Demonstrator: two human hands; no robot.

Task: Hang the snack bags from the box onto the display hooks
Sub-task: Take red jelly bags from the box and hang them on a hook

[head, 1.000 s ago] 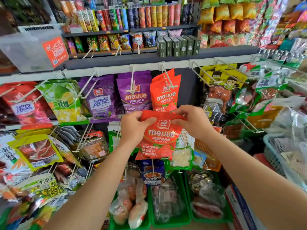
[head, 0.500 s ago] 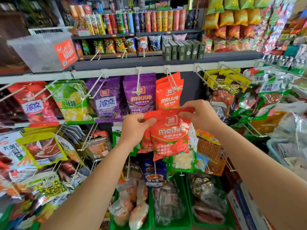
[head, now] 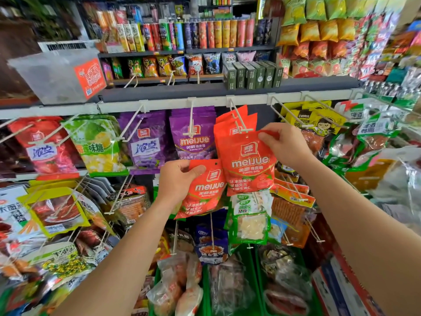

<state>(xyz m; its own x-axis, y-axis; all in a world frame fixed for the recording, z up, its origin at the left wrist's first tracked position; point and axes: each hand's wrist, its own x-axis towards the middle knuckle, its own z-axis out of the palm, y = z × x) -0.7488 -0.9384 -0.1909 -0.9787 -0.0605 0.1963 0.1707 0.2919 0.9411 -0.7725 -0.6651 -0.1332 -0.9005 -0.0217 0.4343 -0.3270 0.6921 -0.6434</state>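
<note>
The right hand [head: 284, 145] pinched the top right corner of the upper bag [head: 247, 165] between thumb and curled fingers. From that pinch the bag hung down and to the left, long axis near upright, printed face toward the camera. Its hang hole [head: 247, 137] sat on the top edge, left of the pinch and just below the front tip of the hook [head: 238, 116]. The hook ran up and back from there to the rail, so its tip pointed forward and down at the bag. The hole seemed not yet threaded, though the tip and the top edge nearly touched and I could not tell for sure. The hung bags [head: 227, 124] of the same red kind sat further back on the hook, behind the upper bag. The next move likely called for lifting the hole a little and pushing it back along the wire, away from the person. The right hand was the nearer one and already placed for that. The left hand [head: 176, 179] was lower and to the left, well below the tip. Its thumb lay across the top left corner of the lower bag [head: 202, 192], fingers curled behind, and that bag tilted, its bottom swinging left beneath the grip.
</note>
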